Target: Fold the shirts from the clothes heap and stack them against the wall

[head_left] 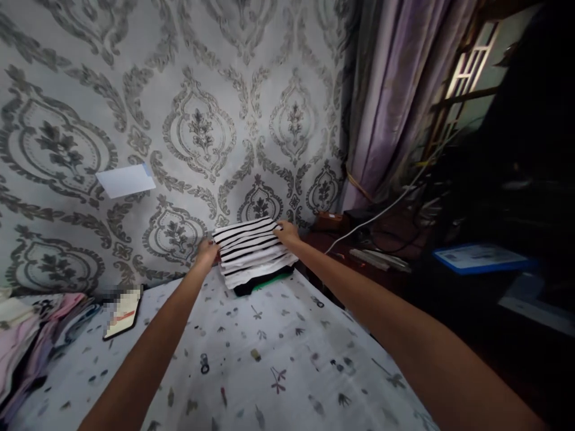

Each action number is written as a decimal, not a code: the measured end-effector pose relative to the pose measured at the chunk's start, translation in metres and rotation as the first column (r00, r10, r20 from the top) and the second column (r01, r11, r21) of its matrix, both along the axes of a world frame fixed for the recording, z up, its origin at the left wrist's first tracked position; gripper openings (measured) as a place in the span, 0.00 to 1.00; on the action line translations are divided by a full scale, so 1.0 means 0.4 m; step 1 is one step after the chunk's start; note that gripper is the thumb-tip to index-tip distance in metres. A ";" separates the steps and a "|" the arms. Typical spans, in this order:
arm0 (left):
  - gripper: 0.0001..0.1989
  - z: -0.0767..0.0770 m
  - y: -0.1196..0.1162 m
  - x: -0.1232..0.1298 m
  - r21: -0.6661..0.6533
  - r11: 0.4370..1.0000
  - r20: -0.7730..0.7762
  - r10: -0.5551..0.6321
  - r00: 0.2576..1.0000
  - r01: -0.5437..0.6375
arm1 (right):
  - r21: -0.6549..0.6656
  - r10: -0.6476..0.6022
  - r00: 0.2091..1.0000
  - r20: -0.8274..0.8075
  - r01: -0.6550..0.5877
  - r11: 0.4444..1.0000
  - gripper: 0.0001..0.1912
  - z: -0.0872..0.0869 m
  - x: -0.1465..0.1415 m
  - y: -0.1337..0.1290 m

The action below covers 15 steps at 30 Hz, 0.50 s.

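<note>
Both my arms reach forward to a stack of folded clothes at the far end of the bed, against the wall. On top lies a folded black-and-white striped garment (248, 238). Beneath it come white folded cloth (256, 267), then a black and a green piece (269, 280) at the bottom. My left hand (208, 250) grips the striped garment's left edge, its fingers partly hidden. At the opposite edge, my right hand (287, 232) has its thumb and fingers closed on the same garment.
Another pile of folded clothes (31, 335) sits at the left of the printed bedsheet (242, 371), with a phone (124, 312) beside it. Patterned wallpaper (200, 129) rises behind. On the right are a purple curtain (390, 90), a white cable (381, 216) and a blue-edged flat item (483, 258).
</note>
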State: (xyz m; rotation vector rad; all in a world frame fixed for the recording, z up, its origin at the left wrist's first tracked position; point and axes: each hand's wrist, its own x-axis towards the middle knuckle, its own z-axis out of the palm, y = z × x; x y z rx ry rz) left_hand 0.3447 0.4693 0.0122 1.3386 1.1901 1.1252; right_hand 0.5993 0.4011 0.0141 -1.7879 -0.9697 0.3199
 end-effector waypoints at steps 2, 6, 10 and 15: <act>0.17 -0.034 0.015 -0.006 -0.008 1.000 -0.007 0.015 1.000 -0.015 | -0.023 -0.007 0.998 0.069 0.009 1.000 0.22 -0.020 0.004 0.011; 0.29 -0.036 0.021 -0.012 0.070 0.998 -0.037 -0.002 0.999 0.005 | -0.027 -0.008 0.986 0.167 0.013 1.000 0.24 -0.025 -0.003 0.008; 0.30 0.004 0.025 -0.004 0.224 0.973 -0.095 -0.040 0.995 0.060 | 0.039 -0.001 0.967 0.253 -0.009 0.999 0.25 0.000 -0.017 -0.010; 0.26 0.023 0.054 0.010 0.341 0.937 -0.183 -0.012 0.983 0.075 | 0.103 0.005 0.939 0.345 -0.043 0.994 0.27 0.014 -0.026 -0.012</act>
